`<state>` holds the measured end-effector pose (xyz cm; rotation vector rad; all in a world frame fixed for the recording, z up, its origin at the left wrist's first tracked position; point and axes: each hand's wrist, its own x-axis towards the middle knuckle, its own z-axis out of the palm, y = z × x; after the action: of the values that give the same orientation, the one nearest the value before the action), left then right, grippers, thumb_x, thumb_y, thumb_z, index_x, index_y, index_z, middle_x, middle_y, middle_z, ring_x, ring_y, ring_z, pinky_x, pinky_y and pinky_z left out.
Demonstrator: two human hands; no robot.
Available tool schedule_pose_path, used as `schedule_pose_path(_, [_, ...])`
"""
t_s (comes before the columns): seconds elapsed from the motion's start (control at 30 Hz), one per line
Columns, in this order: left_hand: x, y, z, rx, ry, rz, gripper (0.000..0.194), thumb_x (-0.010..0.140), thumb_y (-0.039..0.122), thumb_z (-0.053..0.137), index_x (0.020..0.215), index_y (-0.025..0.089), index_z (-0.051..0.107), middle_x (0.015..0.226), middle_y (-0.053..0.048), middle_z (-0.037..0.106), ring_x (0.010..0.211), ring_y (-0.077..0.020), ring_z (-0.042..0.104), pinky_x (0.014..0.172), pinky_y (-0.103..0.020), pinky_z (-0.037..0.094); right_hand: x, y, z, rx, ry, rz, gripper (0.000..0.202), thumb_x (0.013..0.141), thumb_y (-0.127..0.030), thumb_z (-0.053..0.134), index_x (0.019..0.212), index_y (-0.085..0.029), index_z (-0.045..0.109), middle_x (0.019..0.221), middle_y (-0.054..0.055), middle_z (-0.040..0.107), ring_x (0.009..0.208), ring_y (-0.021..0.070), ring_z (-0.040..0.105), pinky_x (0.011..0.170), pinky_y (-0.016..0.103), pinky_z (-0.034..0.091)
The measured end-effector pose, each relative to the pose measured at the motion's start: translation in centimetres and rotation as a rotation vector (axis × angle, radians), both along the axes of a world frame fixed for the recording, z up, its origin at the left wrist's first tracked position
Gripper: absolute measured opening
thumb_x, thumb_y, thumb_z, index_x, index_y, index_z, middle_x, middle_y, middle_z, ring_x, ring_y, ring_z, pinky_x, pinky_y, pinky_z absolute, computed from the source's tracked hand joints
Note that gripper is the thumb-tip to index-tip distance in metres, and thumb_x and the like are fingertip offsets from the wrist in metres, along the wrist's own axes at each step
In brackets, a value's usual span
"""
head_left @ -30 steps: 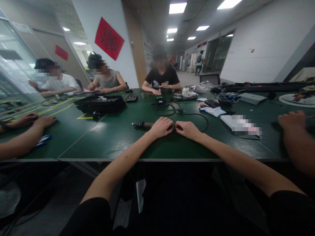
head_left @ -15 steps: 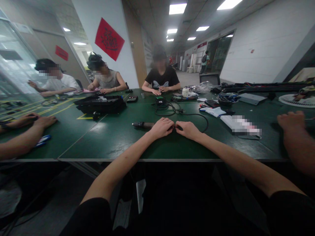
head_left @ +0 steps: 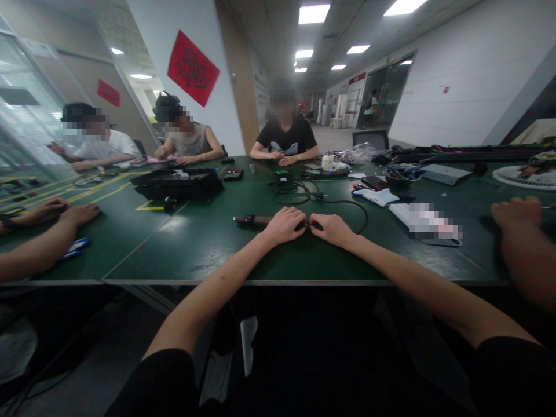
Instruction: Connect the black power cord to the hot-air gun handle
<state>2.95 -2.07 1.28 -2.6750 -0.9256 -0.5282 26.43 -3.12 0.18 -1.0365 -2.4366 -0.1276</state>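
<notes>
Just in from the near edge of the green tabletop [head_left: 174,255], a driver [head_left: 260,221] lies flat, nose to the left, your left grip [head_left: 284,225] curled closed on its rear end. Your right grip [head_left: 330,227], set just beside, pinches the end of a cord [head_left: 367,217]. The work looks to be midway: the two ends are lined up between your hands, but the join itself is hidden, so whether they are connected cannot be told. A neighbour's hand [head_left: 516,211] shows at far right, near a white pack [head_left: 399,220]. Farther in, a plug [head_left: 321,197] lies loose on the surface; a black tray [head_left: 182,192] stands to the left. Across from you sits a worker in black [head_left: 286,142]; beyond, a red poster [head_left: 193,68] hangs on a pillar [head_left: 156,23] under lit ceiling panels [head_left: 313,14].
</notes>
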Motion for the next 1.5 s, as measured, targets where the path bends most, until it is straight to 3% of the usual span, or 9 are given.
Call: schedule_pose_path(1.5, [0.08, -0.06, -0.04, 0.046, 0.06, 0.002, 0.022, 0.102, 0.034, 0.053, 0.118, 0.023, 0.061, 0.12, -0.009, 0.068, 0.116, -0.0261, 0.058, 0.097, -0.041, 0.042, 0.03, 0.24, -0.26, 0.022, -0.016, -0.022, 0.005, 0.097, -0.027, 0.061, 0.101, -0.024, 0.06, 0.096, 0.004, 0.074, 0.084, 0.0208, 0.068, 0.072, 0.028, 0.039])
